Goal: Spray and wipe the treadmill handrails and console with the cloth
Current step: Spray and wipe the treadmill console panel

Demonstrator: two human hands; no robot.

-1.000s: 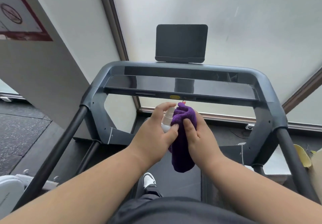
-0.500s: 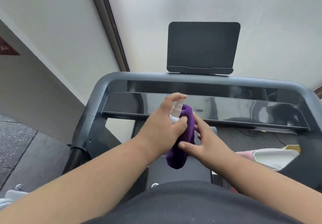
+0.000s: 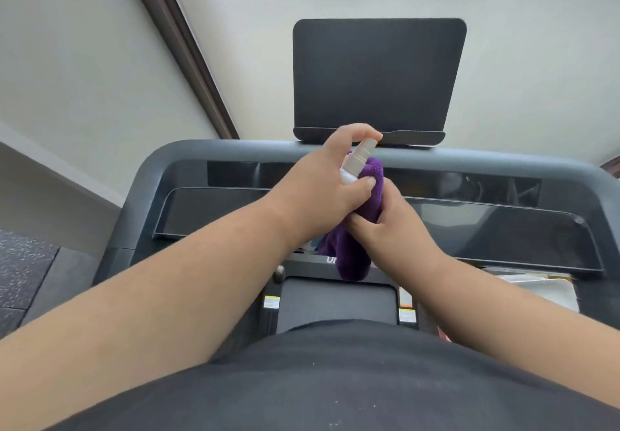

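Purple and plush, the cloth (image 3: 355, 229) hangs bunched in front of the console (image 3: 503, 226), your hands covering the glossy panel's middle. Your right hand (image 3: 392, 229) curls round the cloth; your left hand (image 3: 322, 192) grips the small spray bottle (image 3: 357, 162), forefinger arched over its beige nozzle, touching the cloth's top. Above the console stands a matte black tablet holder (image 3: 377, 78) with rounded corners; below it lies the dark belt (image 3: 335, 299). Since a second ago, both hands have risen from under the console's front edge to its upper rail.

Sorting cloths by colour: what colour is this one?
Purple; the cloth, held by the right hand, shows in the head view.
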